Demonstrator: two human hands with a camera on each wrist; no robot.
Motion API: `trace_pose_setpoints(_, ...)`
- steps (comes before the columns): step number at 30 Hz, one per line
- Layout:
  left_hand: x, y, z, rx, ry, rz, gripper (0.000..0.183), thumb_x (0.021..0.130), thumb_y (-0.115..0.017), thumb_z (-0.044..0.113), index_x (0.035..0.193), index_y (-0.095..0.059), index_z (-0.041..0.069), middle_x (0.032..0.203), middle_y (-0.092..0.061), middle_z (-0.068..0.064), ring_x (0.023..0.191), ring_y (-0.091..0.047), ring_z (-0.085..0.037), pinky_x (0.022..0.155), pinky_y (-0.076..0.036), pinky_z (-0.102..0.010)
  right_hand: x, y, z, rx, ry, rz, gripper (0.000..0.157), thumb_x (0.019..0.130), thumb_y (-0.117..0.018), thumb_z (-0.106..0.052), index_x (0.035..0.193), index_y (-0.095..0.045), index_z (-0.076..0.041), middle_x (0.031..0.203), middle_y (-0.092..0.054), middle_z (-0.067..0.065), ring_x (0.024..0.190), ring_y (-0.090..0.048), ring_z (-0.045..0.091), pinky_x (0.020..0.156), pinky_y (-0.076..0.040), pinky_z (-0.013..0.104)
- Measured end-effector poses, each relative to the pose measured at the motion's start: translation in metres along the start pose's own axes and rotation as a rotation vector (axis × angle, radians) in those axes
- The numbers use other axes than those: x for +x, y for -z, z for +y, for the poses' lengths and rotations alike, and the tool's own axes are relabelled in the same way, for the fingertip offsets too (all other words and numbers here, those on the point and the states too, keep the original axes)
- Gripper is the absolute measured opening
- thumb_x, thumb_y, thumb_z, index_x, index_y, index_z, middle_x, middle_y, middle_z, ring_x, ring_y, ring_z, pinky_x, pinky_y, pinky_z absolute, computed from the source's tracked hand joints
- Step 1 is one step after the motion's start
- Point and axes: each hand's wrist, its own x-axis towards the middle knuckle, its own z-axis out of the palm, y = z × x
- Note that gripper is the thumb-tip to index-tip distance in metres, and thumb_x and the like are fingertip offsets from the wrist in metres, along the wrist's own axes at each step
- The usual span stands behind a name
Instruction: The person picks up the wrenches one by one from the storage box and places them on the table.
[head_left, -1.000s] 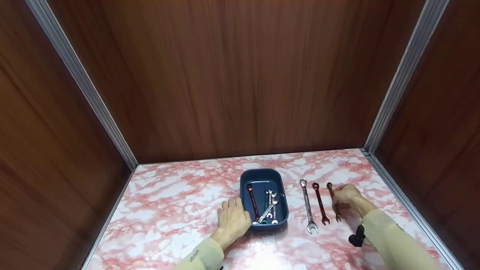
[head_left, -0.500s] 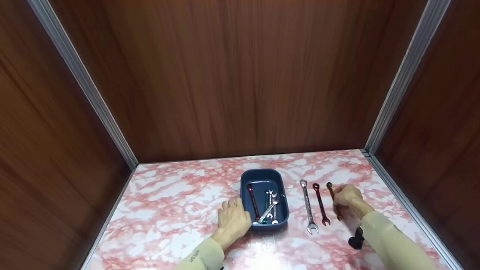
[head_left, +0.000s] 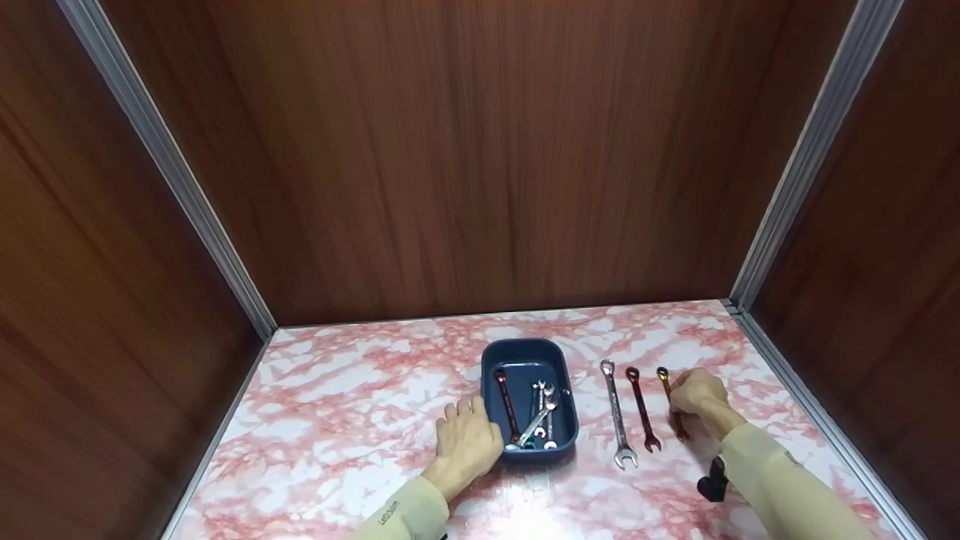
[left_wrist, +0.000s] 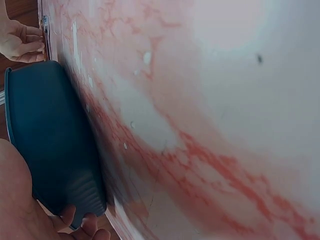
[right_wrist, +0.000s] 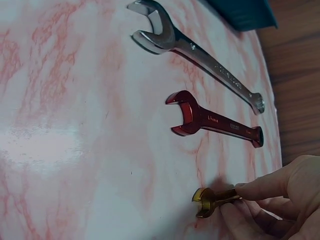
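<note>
My right hand [head_left: 697, 391] pinches a gold combination wrench [right_wrist: 206, 202] between thumb and fingers at the right of the row. In the right wrist view its open end points away from the fingers, close over the table. Beside it lie a red wrench [right_wrist: 220, 123] and a longer silver wrench [right_wrist: 210, 62], roughly parallel. My left hand [head_left: 466, 442] grips the near left corner of a dark blue bin [left_wrist: 55, 135], fingers against the outer wall. Inside the bin lie a dark red wrench [head_left: 507, 405] and several smaller silver wrenches [head_left: 538, 424], partly overlapping.
The table [head_left: 330, 420] has a red and white marbled top. Brown wood panels [head_left: 480, 165] enclose its back and sides, with metal rails [head_left: 814, 150] at the corners. A black device [head_left: 712, 480] hangs under the right wrist.
The gold wrench has shifted slightly to the right with my right hand, and its ring end has turned a little. My left hand, the bin and the other wrenches stay in place.
</note>
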Motion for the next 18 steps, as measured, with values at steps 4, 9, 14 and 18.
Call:
trace_pose_setpoints(4,-0.0001,0.0006,0.0007,-0.002,0.002,-0.005,0.030,0.099,-0.059,0.027,0.115,-0.063,0.003,0.112,-0.069,-0.021,0.103,-0.061,-0.040,0.084,-0.052,-0.057,-0.0009,-0.0002,0.0011,0.010,0.000,0.002,0.020,0.076,-0.080,-0.006,0.095,-0.076,-0.003,0.087,-0.078,0.010,0.089,-0.071,0.031,0.071,-0.050,0.032)
trace_pose_setpoints(9,0.0003,0.0015,0.0015,0.000,0.002,-0.007,0.030,0.099,-0.059,0.027,0.116,-0.064,0.003,0.111,-0.070,-0.020,0.102,-0.061,-0.040,0.083,-0.052,-0.057,-0.0001,0.0014,0.0005,0.012,0.006,0.014,0.015,0.080,-0.076,-0.008,0.093,-0.076,-0.002,0.089,-0.078,0.012,0.091,-0.071,0.033,0.073,-0.051,0.034)
trace_pose_setpoints(14,-0.0001,0.0016,0.0012,0.001,0.000,-0.003,0.030,0.099,-0.060,0.028,0.116,-0.063,0.003,0.111,-0.070,-0.020,0.102,-0.061,-0.040,0.082,-0.052,-0.056,-0.0015,0.0042,-0.0039,0.062,-0.014,0.004,0.014,0.085,-0.069,-0.008,0.095,-0.077,-0.003,0.086,-0.075,0.010,0.086,-0.070,0.029,0.071,-0.052,0.032)
trace_pose_setpoints(18,-0.0008,0.0017,0.0006,-0.001,0.002,-0.006,0.031,0.100,-0.060,0.028,0.117,-0.063,0.003,0.112,-0.070,-0.020,0.102,-0.061,-0.039,0.083,-0.052,-0.056,-0.0007,0.0068,-0.0078,0.064,-0.030,-0.009,0.018,0.086,-0.071,-0.012,0.099,-0.077,-0.002,0.083,-0.073,0.008,0.081,-0.068,0.024,0.069,-0.051,0.031)
